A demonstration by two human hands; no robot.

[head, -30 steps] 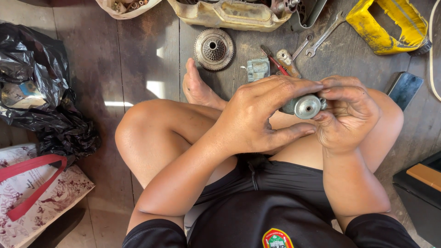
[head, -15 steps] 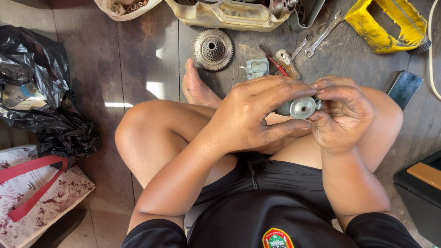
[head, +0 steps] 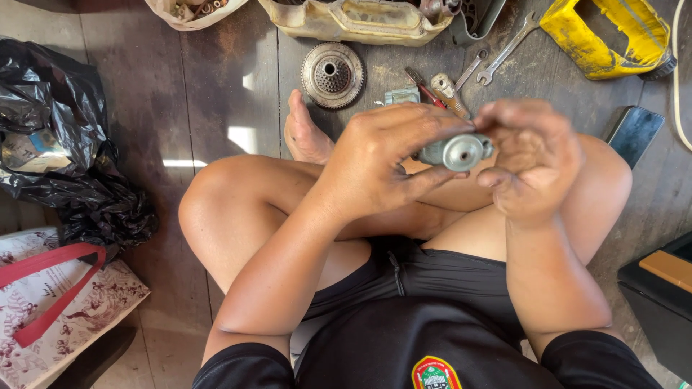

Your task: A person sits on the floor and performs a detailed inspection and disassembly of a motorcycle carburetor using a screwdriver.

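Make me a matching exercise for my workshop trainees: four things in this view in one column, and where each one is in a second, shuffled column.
Things:
1. round metal part
2. toothed gear disc
3. black plastic bag
4. yellow container

Places:
A. floor, top right
B. held between both hands
C. floor, just beyond the bare foot
D. floor, far left

Pairs: 1-B, 2-C, 3-D, 4-A

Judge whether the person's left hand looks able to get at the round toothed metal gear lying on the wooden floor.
Probably yes: the round toothed metal gear lies uncovered beyond the bare foot, but the left hand now holds the small grey metal cylinder.
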